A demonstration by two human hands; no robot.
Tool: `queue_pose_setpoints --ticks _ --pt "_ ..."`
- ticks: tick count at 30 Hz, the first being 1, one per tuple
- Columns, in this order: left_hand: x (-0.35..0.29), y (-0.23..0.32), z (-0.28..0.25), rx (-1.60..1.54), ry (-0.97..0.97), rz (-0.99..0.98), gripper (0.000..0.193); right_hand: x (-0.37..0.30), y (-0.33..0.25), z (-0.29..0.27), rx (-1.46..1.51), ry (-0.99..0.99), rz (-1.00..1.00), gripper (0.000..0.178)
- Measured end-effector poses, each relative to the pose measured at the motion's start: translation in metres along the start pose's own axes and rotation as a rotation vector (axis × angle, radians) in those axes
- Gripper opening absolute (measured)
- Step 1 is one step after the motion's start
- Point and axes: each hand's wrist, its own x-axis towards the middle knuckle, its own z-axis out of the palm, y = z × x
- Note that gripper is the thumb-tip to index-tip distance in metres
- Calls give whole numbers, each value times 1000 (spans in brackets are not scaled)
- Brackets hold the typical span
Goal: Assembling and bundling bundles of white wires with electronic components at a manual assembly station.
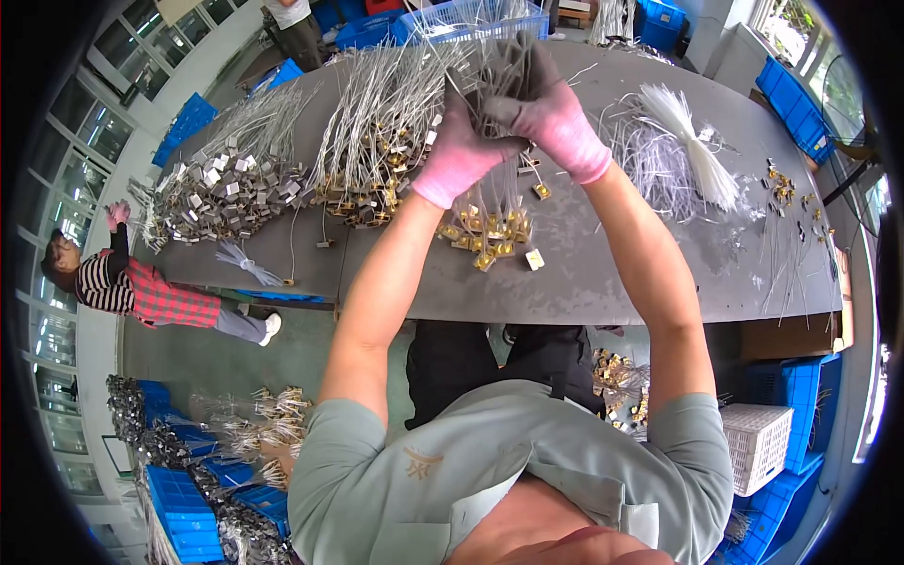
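Observation:
Both my hands wear pink gloves with dark grey palms and fingers. They meet over the far middle of the table. My left hand (466, 149) and my right hand (551, 118) are closed around the upper part of a bundle of thin wires (499, 193). From the bundle's near end hang several small gold-coloured connectors (485, 231), one with a white block. The fingertips are partly hidden among the strands. Just left of my left hand lies a large pile of silvery wires (377, 104) with gold and white ends.
Farther left on the dark table (584, 292) is a heap of wires with grey block ends (235, 188). At right lie a tied bunch of clear strands (692, 151) and scattered connectors (782, 188). A blue crate (471, 24) stands behind the table; another person (132, 282) is at left.

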Motion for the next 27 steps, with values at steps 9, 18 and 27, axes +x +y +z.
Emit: queue_pose_setpoints --ticks 9,18,27 --pt "8 8 5 -11 -51 -182 25 -45 6 -50 -621 93 -238 67" --pt "-15 -18 -25 2 72 -107 29 -209 91 -330 -1344 1115 400 61" --pt "-21 -31 -8 -208 128 -91 36 -242 100 -386 -1388 895 981 28"
